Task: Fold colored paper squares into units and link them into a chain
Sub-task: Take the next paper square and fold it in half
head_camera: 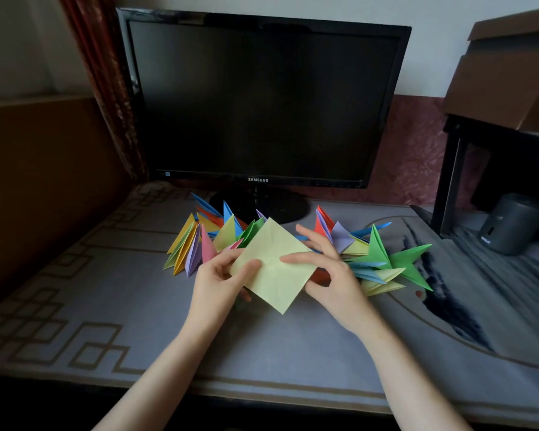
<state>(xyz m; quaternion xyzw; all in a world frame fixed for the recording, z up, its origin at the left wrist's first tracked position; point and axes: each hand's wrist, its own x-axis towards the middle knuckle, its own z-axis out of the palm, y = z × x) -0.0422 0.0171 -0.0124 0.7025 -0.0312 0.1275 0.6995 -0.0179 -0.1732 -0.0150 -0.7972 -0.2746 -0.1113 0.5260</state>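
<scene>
Pale yellow paper square (273, 265), creased and turned like a diamond, held up in front of the dark monitor (262, 101). Pinched at one side corner by the left hand (221, 279), thumb on top; gripped at the opposite corner by the right hand (330, 275), forefinger laid across the sheet. Behind the square, toward the monitor, a chain of folded coloured units (377, 259) spread across the grey desk mat (106, 306).

A single wide-angle head-worn camera looks forward and down over the near edge of a desk (137, 321), close above the person's own forearms. It faces the far edge, where a monitor (262, 101) stands square to the lens, the desk's side edges bowed by the wide lens.
</scene>
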